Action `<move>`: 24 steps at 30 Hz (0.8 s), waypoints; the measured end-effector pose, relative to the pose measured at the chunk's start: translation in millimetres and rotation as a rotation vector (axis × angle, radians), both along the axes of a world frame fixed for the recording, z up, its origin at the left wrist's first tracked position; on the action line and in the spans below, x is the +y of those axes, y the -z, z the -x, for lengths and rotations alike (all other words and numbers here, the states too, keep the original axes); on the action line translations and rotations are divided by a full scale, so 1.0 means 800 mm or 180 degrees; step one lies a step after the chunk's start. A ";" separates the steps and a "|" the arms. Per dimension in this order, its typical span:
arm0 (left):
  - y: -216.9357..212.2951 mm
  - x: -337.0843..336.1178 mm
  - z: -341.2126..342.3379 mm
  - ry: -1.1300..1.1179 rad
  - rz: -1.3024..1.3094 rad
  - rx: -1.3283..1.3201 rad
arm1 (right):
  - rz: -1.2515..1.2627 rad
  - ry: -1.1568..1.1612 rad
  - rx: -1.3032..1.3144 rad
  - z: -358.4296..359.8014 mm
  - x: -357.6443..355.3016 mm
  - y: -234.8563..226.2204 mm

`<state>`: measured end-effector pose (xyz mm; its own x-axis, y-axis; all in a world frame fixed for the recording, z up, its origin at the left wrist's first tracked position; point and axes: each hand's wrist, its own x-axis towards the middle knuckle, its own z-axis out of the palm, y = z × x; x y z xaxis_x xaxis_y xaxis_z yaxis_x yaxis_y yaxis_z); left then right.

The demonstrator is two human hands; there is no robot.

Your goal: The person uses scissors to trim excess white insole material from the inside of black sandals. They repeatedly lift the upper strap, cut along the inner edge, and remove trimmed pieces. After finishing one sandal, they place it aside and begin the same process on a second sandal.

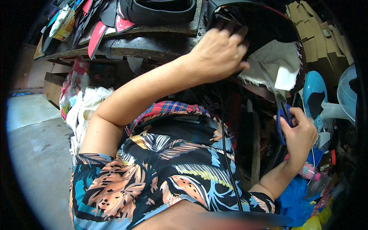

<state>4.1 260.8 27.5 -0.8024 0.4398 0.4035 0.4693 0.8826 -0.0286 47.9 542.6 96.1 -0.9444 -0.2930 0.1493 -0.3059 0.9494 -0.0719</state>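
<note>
Fingers of right hand around scissors

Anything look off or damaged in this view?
The beige cloth, just beyond the blue-handled scissors in the right hand: its edges are frayed, with loose threads sticking out, so it looks ragged rather than hemmed.

Obstacle near right grip: fan
</note>
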 end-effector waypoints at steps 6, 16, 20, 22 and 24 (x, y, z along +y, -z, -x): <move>-0.019 0.024 -0.049 0.2385 -0.0585 -0.1216 | 0.0243 0.0232 -0.0402 -0.005 0.010 0.023; -0.021 -0.010 -0.032 0.0736 0.0165 -0.0237 | 0.0857 0.0148 -0.0268 -0.008 0.028 0.041; 0.006 -0.001 -0.032 0.0396 0.0914 -0.0024 | 0.0603 0.0036 -0.0433 -0.005 0.032 0.048; 0.006 -0.003 -0.028 0.0528 0.0635 0.0173 | 0.0742 0.0038 -0.0756 -0.007 0.045 0.042; -0.004 -0.008 -0.022 0.0745 0.0383 0.0522 | 0.1312 0.0035 -0.0990 -0.012 0.065 0.033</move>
<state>21.6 254.2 30.8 -0.6020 0.6575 0.4530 0.6400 0.7366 -0.2186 57.4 594.7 69.9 -0.9652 -0.2587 -0.0383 -0.2005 0.8260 -0.5268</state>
